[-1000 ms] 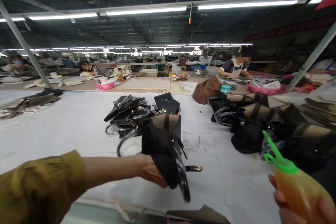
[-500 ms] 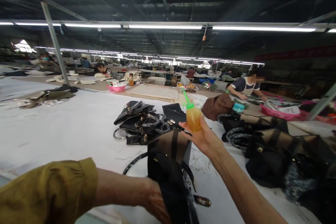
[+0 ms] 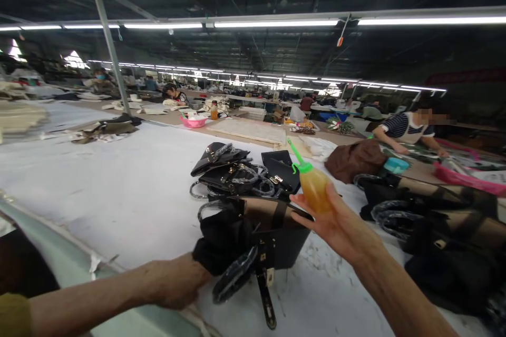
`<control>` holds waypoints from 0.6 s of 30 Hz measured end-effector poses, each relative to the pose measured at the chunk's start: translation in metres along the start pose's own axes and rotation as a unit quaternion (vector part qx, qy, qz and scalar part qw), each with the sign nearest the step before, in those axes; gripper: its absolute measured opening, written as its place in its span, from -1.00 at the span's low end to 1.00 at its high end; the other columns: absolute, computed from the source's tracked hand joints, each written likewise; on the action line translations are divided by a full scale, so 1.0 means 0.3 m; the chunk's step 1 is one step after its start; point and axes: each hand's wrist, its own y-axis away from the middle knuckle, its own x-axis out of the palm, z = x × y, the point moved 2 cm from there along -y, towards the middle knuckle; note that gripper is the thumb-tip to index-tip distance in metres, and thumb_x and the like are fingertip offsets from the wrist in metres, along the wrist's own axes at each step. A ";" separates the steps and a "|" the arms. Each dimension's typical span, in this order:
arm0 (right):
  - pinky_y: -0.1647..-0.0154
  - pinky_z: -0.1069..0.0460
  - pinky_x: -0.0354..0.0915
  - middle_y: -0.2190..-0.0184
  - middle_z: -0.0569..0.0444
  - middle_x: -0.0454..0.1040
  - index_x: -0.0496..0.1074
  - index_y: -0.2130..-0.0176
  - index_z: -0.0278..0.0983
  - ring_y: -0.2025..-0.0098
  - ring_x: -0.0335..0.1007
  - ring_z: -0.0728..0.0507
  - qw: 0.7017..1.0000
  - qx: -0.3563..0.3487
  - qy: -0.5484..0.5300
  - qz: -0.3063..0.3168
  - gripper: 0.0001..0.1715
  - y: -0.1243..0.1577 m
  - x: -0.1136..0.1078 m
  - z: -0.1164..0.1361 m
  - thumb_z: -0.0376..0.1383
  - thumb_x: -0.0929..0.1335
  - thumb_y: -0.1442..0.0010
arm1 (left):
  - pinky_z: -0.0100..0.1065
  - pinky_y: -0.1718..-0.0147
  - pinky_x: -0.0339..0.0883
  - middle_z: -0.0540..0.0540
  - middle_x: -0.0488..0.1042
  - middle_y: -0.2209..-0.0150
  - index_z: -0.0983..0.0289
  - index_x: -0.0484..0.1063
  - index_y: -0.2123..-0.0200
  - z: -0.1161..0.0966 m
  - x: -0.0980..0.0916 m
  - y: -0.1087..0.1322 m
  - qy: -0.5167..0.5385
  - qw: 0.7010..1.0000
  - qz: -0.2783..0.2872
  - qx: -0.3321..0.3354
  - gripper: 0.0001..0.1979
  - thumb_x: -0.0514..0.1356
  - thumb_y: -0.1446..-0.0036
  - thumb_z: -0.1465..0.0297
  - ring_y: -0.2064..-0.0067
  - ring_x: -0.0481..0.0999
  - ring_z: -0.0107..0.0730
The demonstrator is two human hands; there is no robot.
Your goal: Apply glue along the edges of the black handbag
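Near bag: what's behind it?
Behind the near bag: a pile of black pieces with plastic-wrapped handles. The bag blocks anything lower down there.

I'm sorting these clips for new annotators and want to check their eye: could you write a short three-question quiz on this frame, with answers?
1. Short answer: which of the wearer's hands holds the squeeze bottle?
2. True or false: the bottle's green spout points straight down into the nearest bag.
3. Multiple choice: what does the wearer's left hand touch?
a) the pink basin
b) the black cloth at the nearest bag
c) the turquoise lid

Key:
1. The right hand.
2. False; the spout points upward, leaning toward the left of the picture.
3. b
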 end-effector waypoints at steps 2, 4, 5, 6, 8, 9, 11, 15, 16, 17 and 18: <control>-0.04 -0.25 0.23 0.20 0.15 0.53 0.39 0.05 -0.05 -0.06 0.28 -0.18 1.000 -0.007 -0.009 -0.009 -0.60 -0.008 0.001 -0.004 0.04 0.27 -0.19 | -0.38 0.46 0.35 -0.02 0.50 0.42 0.19 0.51 0.41 0.025 -0.016 0.072 0.045 0.993 0.112 -0.001 -0.84 0.29 0.16 0.33 0.39 0.47 -0.31; -0.04 -0.26 0.23 0.19 0.17 0.52 0.38 0.04 -0.03 -0.04 0.29 -0.19 1.000 -0.011 -0.015 -0.017 -0.61 -0.009 -0.001 -0.005 0.04 0.27 -0.19 | -0.41 0.54 0.29 -0.02 0.48 0.52 0.25 0.49 0.51 0.044 -0.054 0.119 0.119 0.963 0.231 -0.065 -0.88 0.25 0.16 0.32 0.46 0.45 -0.32; -0.04 -0.27 0.23 0.19 0.17 0.52 0.38 0.03 -0.03 -0.04 0.29 -0.19 1.000 -0.012 -0.016 -0.020 -0.60 -0.007 -0.003 -0.005 0.04 0.27 -0.19 | -0.42 0.57 0.26 -0.01 0.46 0.55 0.27 0.47 0.54 0.047 -0.083 0.130 0.157 0.947 0.256 -0.110 -0.85 0.20 0.10 0.30 0.48 0.45 -0.33; -0.04 -0.28 0.23 0.18 0.16 0.52 0.38 0.02 -0.04 -0.05 0.29 -0.21 1.000 -0.013 -0.017 -0.023 -0.59 -0.005 -0.003 -0.006 0.04 0.28 -0.18 | -0.41 0.58 0.25 0.01 0.44 0.57 0.29 0.45 0.56 0.045 -0.116 0.129 0.183 0.940 0.240 -0.160 -0.78 0.14 0.03 0.28 0.49 0.44 -0.32; -0.02 -0.30 0.24 0.15 0.16 0.51 0.38 0.02 -0.02 -0.06 0.27 -0.23 0.999 -0.017 -0.020 -0.030 -0.59 -0.001 -0.003 -0.008 0.03 0.28 -0.18 | -0.38 0.52 0.27 0.04 0.44 0.54 0.29 0.41 0.52 0.021 -0.185 0.099 0.186 0.956 0.083 -0.212 -0.67 0.00 -0.12 0.22 0.46 0.44 -0.32; -0.02 -0.30 0.24 0.13 0.18 0.51 0.38 0.02 -0.01 -0.07 0.26 -0.25 0.999 -0.021 -0.021 -0.034 -0.59 0.000 -0.001 -0.009 0.03 0.29 -0.17 | -0.35 0.45 0.29 0.06 0.45 0.48 0.29 0.40 0.45 0.000 -0.212 0.077 0.156 0.961 -0.028 -0.229 -0.65 -0.03 -0.15 0.20 0.41 0.45 -0.30; -0.02 -0.30 0.25 0.11 0.19 0.50 0.38 0.02 -0.01 -0.08 0.24 -0.26 0.999 -0.026 -0.020 -0.039 -0.59 0.000 0.006 -0.013 0.04 0.30 -0.16 | -0.29 0.30 0.32 0.13 0.46 0.24 0.31 0.36 0.21 -0.052 -0.233 0.035 0.075 0.930 -0.239 -0.270 -0.67 -0.01 -0.17 0.18 0.27 0.47 -0.26; -0.05 -0.29 0.22 0.05 0.19 0.47 0.39 0.02 -0.01 -0.07 0.26 -0.25 0.999 -0.030 -0.006 -0.043 -0.60 0.005 0.021 -0.018 0.00 0.33 -0.15 | -0.19 0.23 0.35 0.25 0.17 -0.17 0.25 0.08 -0.17 -0.158 -0.163 -0.060 0.017 0.939 -0.252 -0.232 -0.43 0.06 -0.15 0.15 0.13 0.47 -0.13; -0.06 -0.29 0.20 0.04 0.19 0.47 0.39 0.03 0.00 -0.06 0.27 -0.24 0.999 -0.030 -0.003 -0.044 -0.61 0.008 0.022 -0.019 -0.01 0.33 -0.15 | -0.20 0.22 0.35 0.22 0.13 -0.20 0.20 0.03 -0.20 -0.177 -0.152 -0.080 0.009 0.956 -0.226 -0.188 -0.44 0.03 -0.17 0.16 0.09 0.47 -0.12; -0.07 -0.29 0.20 0.04 0.19 0.46 0.40 0.04 0.00 -0.06 0.28 -0.24 0.999 -0.030 -0.001 -0.045 -0.62 0.011 0.022 -0.019 -0.01 0.33 -0.15 | -0.21 0.20 0.34 0.18 0.14 -0.21 0.14 0.02 -0.21 -0.191 -0.150 -0.096 0.003 0.970 -0.200 -0.135 -0.47 -0.01 -0.20 0.17 0.06 0.45 -0.13; -0.07 -0.29 0.19 0.04 0.18 0.47 0.40 0.04 -0.01 -0.05 0.28 -0.23 0.999 -0.029 0.001 -0.046 -0.62 0.015 0.020 -0.019 0.00 0.33 -0.15 | -0.23 0.18 0.33 0.14 0.19 -0.19 0.10 0.05 -0.20 -0.199 -0.157 -0.109 0.001 0.982 -0.172 -0.080 -0.52 -0.05 -0.23 0.18 0.03 0.44 -0.15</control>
